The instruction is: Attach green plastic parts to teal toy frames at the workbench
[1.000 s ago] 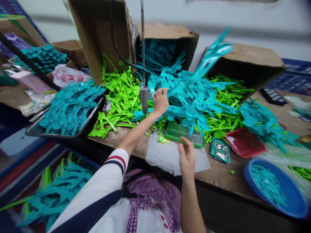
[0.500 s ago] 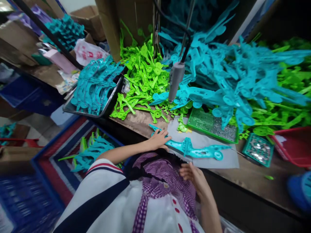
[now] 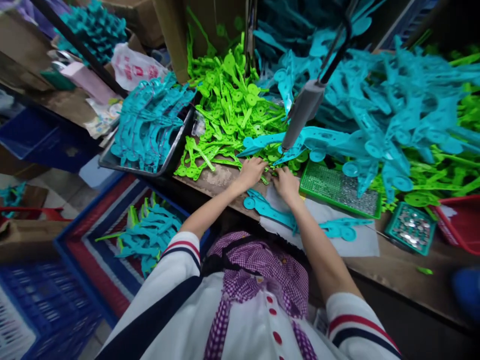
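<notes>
At the front edge of the bright green plastic pile [image 3: 228, 115], my left hand [image 3: 252, 173] rests with its fingers bent and together among small green pieces. My right hand [image 3: 287, 186] is close beside it, fingers curled in at the same small pieces. What either hand pinches is too small to make out. A long turquoise plastic part [image 3: 275, 212] lies on the grey sheet [image 3: 365, 245] under my right forearm, which hides its middle. Above my right hand hangs a grey electric screwdriver [image 3: 303, 115], tilted, its tip near the small pieces.
A green tray [image 3: 337, 192] of small metal pieces and a smaller green tray [image 3: 411, 227] of silvery pieces stand to the right, beside a red bin [image 3: 463, 220]. Turquoise parts [image 3: 393, 115] heap up behind. At left, a black tray [image 3: 146, 172] holds stacked turquoise parts.
Both hands have moved forward to the small green pieces; my left hand has let go of the turquoise part, and my right hand has risen from the lap. The screwdriver now hangs more tilted.
</notes>
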Demonstrator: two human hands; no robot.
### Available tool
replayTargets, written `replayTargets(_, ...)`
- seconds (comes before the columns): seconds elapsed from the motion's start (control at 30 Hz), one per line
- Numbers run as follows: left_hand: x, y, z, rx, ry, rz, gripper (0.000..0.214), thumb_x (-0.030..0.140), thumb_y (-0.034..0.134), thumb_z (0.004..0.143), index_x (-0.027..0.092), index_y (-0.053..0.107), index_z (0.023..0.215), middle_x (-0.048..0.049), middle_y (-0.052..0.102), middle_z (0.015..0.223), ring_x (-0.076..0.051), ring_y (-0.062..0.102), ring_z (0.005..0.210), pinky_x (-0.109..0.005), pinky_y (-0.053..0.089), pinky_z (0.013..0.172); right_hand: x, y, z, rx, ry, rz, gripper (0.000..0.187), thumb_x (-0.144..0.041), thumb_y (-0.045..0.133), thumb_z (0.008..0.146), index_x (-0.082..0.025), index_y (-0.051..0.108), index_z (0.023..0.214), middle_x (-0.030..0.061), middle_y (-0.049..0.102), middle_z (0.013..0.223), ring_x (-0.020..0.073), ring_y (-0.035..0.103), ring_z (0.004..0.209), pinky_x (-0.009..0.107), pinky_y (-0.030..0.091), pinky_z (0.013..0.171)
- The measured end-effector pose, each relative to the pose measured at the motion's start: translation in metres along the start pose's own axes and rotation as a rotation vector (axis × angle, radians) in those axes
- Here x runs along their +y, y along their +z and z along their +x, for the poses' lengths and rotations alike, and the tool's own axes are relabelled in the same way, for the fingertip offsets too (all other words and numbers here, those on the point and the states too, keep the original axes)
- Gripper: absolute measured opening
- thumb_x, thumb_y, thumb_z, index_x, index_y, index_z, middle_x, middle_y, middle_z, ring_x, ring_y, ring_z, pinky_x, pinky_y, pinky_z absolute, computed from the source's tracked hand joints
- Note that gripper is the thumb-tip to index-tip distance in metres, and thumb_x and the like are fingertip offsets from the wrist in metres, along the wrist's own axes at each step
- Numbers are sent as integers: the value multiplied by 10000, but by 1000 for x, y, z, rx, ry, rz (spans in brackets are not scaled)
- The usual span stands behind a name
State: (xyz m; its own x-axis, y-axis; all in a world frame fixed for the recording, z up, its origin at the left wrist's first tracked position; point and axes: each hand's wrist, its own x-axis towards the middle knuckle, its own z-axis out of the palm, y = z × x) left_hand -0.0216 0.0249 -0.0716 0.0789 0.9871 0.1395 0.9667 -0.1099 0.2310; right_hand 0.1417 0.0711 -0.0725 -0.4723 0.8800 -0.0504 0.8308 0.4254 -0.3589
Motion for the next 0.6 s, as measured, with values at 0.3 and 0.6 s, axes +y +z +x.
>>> replayTargets(0.3, -10, 7, 26, -78, 64, 43, 203, 245, 538, 960, 172, 687, 1077, -141, 667, 1158, -314, 511, 1192, -448, 338, 931, 1, 0, -13, 95, -35, 130, 233, -246, 485, 948, -137, 639, 1084, 177, 665, 1115, 274, 613, 1017, 370, 450, 860)
replayTargets(0.6, 42, -21, -51, 237, 143, -595, 285, 283, 450, 1044, 223, 622, 1264, -90, 660, 1192, -213, 616, 1122, -380, 473, 966, 133, -53, -167, 403, 319, 816, 413, -591, 683, 829, -209, 625, 973, 6, 643, 714, 145, 609, 598, 271, 509, 548)
